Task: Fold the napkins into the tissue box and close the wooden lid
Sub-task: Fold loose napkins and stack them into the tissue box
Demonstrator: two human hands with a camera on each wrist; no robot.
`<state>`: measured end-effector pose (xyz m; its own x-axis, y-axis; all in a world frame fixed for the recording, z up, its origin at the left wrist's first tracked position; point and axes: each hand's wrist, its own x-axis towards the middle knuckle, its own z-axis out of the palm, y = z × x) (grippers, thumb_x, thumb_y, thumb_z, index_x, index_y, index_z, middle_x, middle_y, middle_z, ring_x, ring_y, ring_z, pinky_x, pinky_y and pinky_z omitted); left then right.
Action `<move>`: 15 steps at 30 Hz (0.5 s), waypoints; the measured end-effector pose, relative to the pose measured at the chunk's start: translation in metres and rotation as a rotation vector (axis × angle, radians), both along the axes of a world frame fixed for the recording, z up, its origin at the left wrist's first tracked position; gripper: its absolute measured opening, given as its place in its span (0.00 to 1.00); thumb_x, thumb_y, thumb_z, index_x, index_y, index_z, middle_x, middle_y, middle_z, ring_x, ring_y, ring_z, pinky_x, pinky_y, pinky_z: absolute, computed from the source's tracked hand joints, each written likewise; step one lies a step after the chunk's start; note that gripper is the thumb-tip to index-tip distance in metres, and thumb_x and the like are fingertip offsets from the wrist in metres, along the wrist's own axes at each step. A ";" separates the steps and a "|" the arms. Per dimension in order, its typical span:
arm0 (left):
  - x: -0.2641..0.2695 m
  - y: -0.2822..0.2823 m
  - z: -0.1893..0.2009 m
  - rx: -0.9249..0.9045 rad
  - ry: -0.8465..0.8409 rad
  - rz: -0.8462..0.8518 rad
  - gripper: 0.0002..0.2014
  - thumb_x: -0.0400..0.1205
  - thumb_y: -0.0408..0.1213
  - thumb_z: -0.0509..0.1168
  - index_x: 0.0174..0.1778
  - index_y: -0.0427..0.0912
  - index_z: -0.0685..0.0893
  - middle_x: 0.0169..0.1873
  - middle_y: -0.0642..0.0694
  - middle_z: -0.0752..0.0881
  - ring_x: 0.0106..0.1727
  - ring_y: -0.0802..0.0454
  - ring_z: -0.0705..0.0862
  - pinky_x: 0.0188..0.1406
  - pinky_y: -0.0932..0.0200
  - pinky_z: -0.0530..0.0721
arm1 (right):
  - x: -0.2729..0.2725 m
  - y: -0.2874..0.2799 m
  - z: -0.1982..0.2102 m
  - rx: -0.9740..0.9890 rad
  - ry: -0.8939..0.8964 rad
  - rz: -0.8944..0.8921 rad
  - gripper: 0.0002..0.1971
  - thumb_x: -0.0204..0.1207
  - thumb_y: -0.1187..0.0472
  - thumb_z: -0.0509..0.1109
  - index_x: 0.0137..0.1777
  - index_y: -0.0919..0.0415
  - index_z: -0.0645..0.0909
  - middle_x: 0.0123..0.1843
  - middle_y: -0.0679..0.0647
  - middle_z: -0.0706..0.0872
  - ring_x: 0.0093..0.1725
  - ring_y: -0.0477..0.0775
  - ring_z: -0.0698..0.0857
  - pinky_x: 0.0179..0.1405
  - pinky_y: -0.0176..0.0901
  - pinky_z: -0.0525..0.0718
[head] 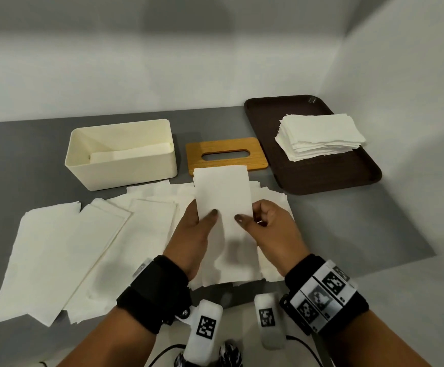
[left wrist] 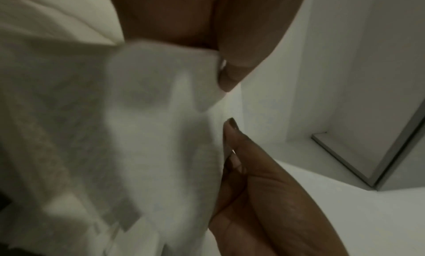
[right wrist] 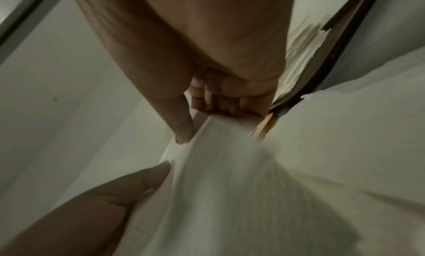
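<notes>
Thin rect. napkin (head: 222, 192), both hands

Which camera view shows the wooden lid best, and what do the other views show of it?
The head view: the whole wooden lid lies flat between the tissue box and the tray, slot visible. The right wrist view shows only a blurred sliver of it past the fingers; the left wrist view shows none.

A bare recording booth or studio set, not a lived-in room: plain white walls (head: 215, 62) enclose a grey tabletop (head: 348, 221), and both wrists wear black straps with printed tracking markers (head: 326, 290).
</notes>
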<state>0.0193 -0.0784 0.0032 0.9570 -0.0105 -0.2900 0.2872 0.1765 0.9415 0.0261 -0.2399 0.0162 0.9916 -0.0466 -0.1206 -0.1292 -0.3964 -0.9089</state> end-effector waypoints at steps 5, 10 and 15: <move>0.002 0.014 -0.004 0.016 -0.015 0.062 0.13 0.88 0.35 0.60 0.67 0.51 0.81 0.58 0.54 0.89 0.61 0.54 0.86 0.58 0.59 0.83 | 0.018 -0.039 -0.018 -0.339 0.103 -0.133 0.13 0.78 0.54 0.72 0.58 0.59 0.81 0.56 0.52 0.85 0.54 0.53 0.84 0.53 0.43 0.78; 0.009 0.028 -0.009 0.033 0.002 0.101 0.15 0.88 0.35 0.60 0.70 0.48 0.80 0.60 0.50 0.89 0.64 0.49 0.85 0.60 0.54 0.81 | 0.026 -0.053 -0.030 -0.608 0.253 -0.082 0.32 0.69 0.48 0.78 0.67 0.66 0.76 0.65 0.61 0.82 0.65 0.63 0.81 0.65 0.54 0.80; 0.009 0.030 -0.007 0.047 -0.009 0.097 0.15 0.88 0.34 0.59 0.70 0.48 0.80 0.62 0.49 0.88 0.64 0.49 0.85 0.61 0.54 0.80 | 0.027 -0.053 -0.034 -0.600 0.282 -0.109 0.28 0.66 0.46 0.79 0.63 0.61 0.80 0.60 0.57 0.85 0.60 0.60 0.83 0.60 0.51 0.82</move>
